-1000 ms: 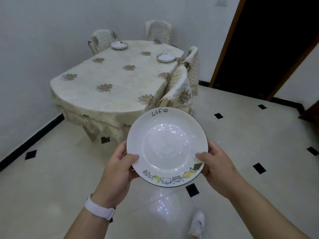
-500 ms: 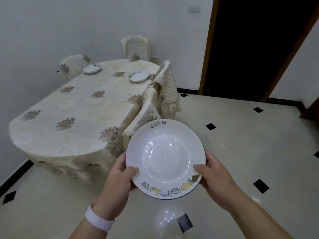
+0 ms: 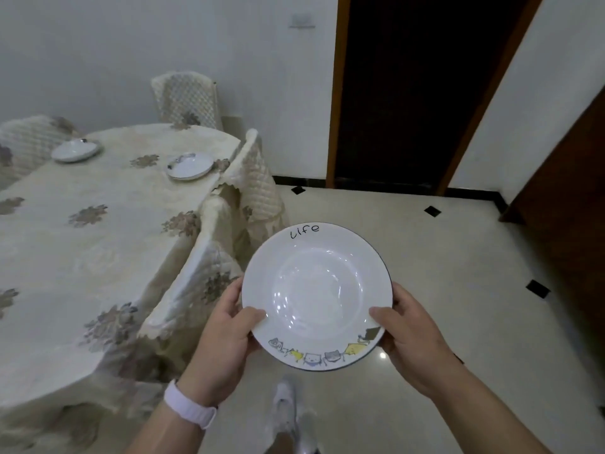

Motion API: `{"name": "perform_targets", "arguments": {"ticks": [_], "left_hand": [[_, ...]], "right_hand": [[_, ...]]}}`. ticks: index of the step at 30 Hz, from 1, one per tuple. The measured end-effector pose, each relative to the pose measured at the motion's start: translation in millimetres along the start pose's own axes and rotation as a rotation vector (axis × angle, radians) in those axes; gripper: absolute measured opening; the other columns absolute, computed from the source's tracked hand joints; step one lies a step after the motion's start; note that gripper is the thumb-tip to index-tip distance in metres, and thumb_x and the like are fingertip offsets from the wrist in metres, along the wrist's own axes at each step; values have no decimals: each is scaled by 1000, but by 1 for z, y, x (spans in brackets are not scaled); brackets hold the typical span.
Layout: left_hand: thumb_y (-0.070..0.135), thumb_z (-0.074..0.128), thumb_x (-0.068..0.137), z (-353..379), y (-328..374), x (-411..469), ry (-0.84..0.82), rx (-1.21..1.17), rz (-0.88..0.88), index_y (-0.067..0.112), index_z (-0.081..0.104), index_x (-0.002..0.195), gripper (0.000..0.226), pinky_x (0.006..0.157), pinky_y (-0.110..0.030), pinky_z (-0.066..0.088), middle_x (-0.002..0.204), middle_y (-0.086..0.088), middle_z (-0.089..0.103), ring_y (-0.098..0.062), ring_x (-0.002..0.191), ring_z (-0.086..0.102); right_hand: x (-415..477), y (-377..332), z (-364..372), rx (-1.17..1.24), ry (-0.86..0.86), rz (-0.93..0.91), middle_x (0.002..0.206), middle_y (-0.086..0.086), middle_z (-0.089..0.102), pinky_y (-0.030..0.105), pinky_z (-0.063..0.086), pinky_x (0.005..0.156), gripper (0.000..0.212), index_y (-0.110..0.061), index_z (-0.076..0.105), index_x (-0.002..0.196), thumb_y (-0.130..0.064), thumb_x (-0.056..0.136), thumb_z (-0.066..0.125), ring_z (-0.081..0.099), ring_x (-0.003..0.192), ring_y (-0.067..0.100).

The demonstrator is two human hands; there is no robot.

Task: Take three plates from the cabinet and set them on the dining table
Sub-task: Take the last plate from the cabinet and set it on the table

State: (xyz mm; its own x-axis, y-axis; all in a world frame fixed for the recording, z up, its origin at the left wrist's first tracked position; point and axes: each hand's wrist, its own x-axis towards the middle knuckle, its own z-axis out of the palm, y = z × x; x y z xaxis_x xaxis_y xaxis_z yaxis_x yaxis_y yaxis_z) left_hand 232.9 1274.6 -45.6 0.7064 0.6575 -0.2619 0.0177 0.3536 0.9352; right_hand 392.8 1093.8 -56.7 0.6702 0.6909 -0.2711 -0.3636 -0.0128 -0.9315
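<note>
Plate [image 3: 317,295] clamped at its rim by left hand [image 3: 226,335] and right hand [image 3: 412,335]; keep it level and land it flat on bare worktop [image 3: 82,257], clear of the two plates set there.

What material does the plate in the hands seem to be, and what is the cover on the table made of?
Plate: probably glazed ceramic, white and glossy, with sharp light reflections and printed cartoons on the rim. Table cover: seemingly woven fabric, cream, matte, with flower patterns; it drapes in soft folds.
</note>
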Motion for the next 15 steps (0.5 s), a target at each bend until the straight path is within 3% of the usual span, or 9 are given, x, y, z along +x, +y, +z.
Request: {"name": "perform_targets", "arguments": {"ticks": [3, 7, 11, 15], "left_hand": [[-6, 50, 86, 8, 4, 57, -63, 14, -31, 19, 59, 122, 45, 49, -30, 52, 99, -9, 72, -23, 73, 68], [0, 56, 79, 14, 23, 139, -154, 0, -72, 21, 60, 121, 46, 57, -38, 55, 106, -10, 72, -27, 81, 68], [7, 56, 70, 13, 51, 208, -238, -30, -87, 23, 63, 117, 50, 55, -34, 54, 103, -8, 72, -24, 78, 68], [-5, 49, 86, 13, 71, 269, -272, -12, -84, 22, 61, 121, 45, 55, -31, 55, 101, -3, 72, -17, 75, 67]], "right_hand": [[39, -13, -4, -21, 70, -22, 105, 14, 71, 30, 54, 61, 44, -14, 62, 116, -9, 73, 53, 67, 84, 24], [98, -34, 0, -17, 169, -17, 108, 15, 71, 33, 53, 66, 35, -15, 63, 114, 1, 85, 52, 66, 89, 28], [152, -59, 12, -44, 207, -39, 106, 11, 73, 34, 55, 70, 37, -16, 61, 117, 6, 92, 46, 68, 91, 27], [196, -76, 25, -18, 247, -68, 105, 10, 74, 28, 55, 65, 39, -16, 60, 116, 9, 92, 42, 69, 87, 24]]}}
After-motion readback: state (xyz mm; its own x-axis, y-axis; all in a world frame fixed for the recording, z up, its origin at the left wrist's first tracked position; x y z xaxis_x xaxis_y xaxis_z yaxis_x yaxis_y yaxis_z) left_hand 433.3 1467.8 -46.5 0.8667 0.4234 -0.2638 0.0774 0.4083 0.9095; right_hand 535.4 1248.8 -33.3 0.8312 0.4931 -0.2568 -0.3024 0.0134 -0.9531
